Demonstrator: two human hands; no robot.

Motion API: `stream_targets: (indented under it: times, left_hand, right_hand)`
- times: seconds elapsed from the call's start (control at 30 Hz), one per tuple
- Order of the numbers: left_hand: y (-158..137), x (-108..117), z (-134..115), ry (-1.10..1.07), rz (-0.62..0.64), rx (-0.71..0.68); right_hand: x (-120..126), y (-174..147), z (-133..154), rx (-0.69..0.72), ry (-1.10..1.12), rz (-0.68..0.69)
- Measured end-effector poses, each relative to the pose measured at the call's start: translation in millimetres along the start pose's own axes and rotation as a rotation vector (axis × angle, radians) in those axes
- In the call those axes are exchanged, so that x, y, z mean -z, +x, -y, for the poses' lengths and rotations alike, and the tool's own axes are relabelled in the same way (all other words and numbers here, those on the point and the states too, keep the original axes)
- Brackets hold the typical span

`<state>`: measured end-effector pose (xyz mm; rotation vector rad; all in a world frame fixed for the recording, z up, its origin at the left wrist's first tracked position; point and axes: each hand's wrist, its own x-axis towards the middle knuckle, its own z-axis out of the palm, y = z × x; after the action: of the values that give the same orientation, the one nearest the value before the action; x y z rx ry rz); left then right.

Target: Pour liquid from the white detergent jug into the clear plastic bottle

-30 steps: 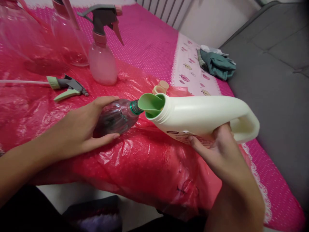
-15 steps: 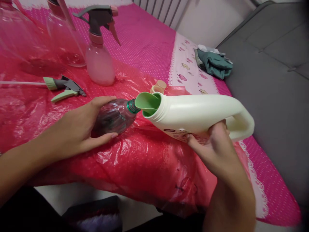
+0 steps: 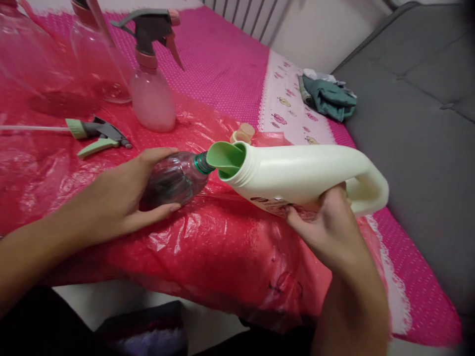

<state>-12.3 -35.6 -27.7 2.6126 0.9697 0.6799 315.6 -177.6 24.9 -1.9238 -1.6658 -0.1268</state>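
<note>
My left hand point(image 3: 126, 190) is wrapped round a clear plastic bottle point(image 3: 178, 180) with a green threaded neck, which leans to the right. In my right hand point(image 3: 330, 222) is a cream detergent jug point(image 3: 297, 165) with a side handle, tipped onto its side. Its green pouring spout point(image 3: 224, 157) meets the bottle's mouth; any liquid passing between them cannot be made out. A grey and green spray trigger head point(image 3: 100, 136) lies left of the bottle. Behind the jug's mouth sits a yellowish cap point(image 3: 244, 132).
Red plastic sheeting point(image 3: 222, 252) covers the pink bedding point(image 3: 222, 64). A pink spray bottle point(image 3: 153, 96) stands at the back, with two larger clear bottles to its left, one being a spray bottle point(image 3: 102, 64). Folded clothes point(image 3: 328, 96) lie near the grey padded headboard point(image 3: 411, 99).
Almost nothing differs. The jug and my right hand appear shifted very slightly left, along with the whole scene; both hands keep the same hold.
</note>
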Motion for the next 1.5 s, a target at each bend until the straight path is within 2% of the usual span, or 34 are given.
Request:
stream_targets:
  times: [0.23, 0.67, 0.97, 1.3, 1.5]
  left_hand:
    - [0.6, -0.8, 1.4, 0.002, 0.000, -0.001]
    - [0.5, -0.3, 0.2, -0.002, 0.001, 0.003]
    - [-1.0, -1.0, 2.0, 0.000, 0.005, 0.014]
    - [-1.1, -1.1, 1.3, -0.003, 0.003, 0.014]
    - [-0.6, -1.6, 1.1, 0.004, 0.002, 0.021]
  right_hand:
    - [-2.1, 1.5, 3.3, -0.005, -0.074, -0.053]
    - [-3.0, -0.1, -0.8, 0.018, -0.091, -0.063]
    - [2.9, 1.0, 2.8, 0.008, -0.015, -0.016]
    - [10.3, -0.1, -0.4, 0.001, 0.095, 0.096]
    - [12.1, -0.8, -2.8, 0.027, 0.093, 0.091]
